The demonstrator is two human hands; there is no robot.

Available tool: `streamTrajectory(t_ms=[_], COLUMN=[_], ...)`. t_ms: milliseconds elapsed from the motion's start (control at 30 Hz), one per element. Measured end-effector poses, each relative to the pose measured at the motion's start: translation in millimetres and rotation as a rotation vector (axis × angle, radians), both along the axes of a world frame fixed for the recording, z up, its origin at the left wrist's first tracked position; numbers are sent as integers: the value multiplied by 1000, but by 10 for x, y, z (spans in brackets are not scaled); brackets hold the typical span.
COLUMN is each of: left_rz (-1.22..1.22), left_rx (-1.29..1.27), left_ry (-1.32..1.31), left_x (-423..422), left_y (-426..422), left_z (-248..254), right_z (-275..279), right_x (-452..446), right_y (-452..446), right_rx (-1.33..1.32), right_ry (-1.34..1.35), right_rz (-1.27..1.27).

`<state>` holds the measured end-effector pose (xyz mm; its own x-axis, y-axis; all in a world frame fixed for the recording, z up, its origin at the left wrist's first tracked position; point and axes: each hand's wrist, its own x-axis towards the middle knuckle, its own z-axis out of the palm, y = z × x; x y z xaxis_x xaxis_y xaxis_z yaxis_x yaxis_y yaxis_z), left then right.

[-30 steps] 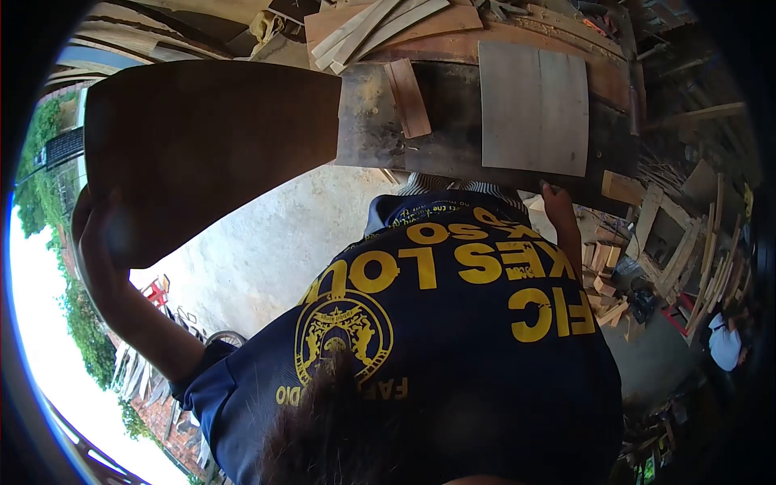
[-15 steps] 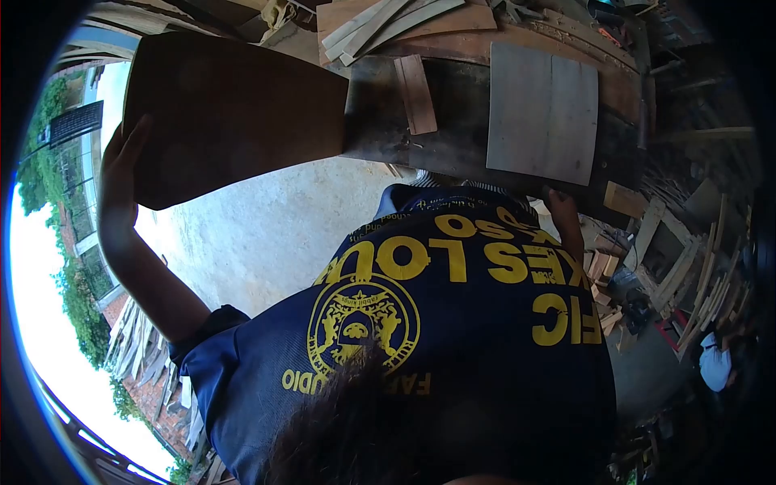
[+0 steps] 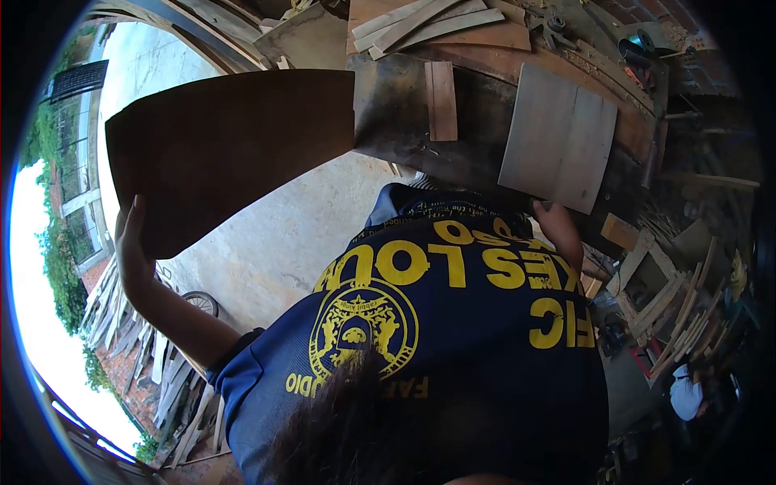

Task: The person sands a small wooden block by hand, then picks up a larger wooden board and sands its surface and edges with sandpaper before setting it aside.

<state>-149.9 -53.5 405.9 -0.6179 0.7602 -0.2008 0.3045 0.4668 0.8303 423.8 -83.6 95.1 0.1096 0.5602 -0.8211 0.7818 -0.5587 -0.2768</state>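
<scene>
A large dark wooden panel (image 3: 234,153) stretches out to the left, its inner end meeting the dark worktable (image 3: 477,101). My left hand (image 3: 136,250) grips the panel's outer lower corner, with the fingers along its edge and partly hidden. My right hand (image 3: 556,222) is by the table's near edge, close to the lower edge of a pale wooden board (image 3: 558,133). Its fingers look curled, but what they hold, if anything, is hidden. A narrow reddish-brown wood strip (image 3: 441,101) lies on the table between the dark panel and the pale board.
Several thin wood strips (image 3: 428,24) lie at the table's far side. Scrap wood and a wooden frame (image 3: 634,279) are on the right, near a person in a white top (image 3: 687,396). Concrete floor (image 3: 267,210) shows below the panel; a wheel (image 3: 200,304) and stacked planks (image 3: 162,356) are at left.
The dark panel's outer end has swung down towards my body, along with my left hand. The view has shifted, so the table things appear further right. My right hand stays near the table edge.
</scene>
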Motion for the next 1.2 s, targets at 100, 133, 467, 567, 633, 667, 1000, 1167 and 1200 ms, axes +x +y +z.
streamTrajectory(t_ms=[100, 133, 467, 567, 633, 667, 1000, 1167, 1200], left_rz=[110, 157, 768, 970, 1033, 1058, 837, 936, 993], left_rx=[19, 36, 235, 201, 230, 227, 48, -37, -46], left_ry=[-53, -93, -528, -503, -585, -584, -436, -546, -564], left_x=[-262, -304, -294, -197, -144, -128, -510, -932, -1025], left_y=[-514, -674, -2038, -2261, -2322, -2310, -1044, -356, -176], left_z=[-129, -172, -826, -917, -879, -862, -2240, -4300, -4579], right_z=[480, 569, 303, -301, -778, -916, -1289, -1263, -1277], right_x=[-507, -667, -2665, -3266, -3616, -3744, -3955, -3962, -3963], right_y=[447, 606, 1847, 2188, 2375, 2429, 2518, 2534, 2546], right_rx=[174, 266, 566, 631, 1166, 1154, 1178, 1134, 1119], right_ry=[49, 148, 474, 482, 394, 408, 202, 226, 221], right_rz=[-8, 24, 559, 694, 932, 952, 1055, 1043, 1047])
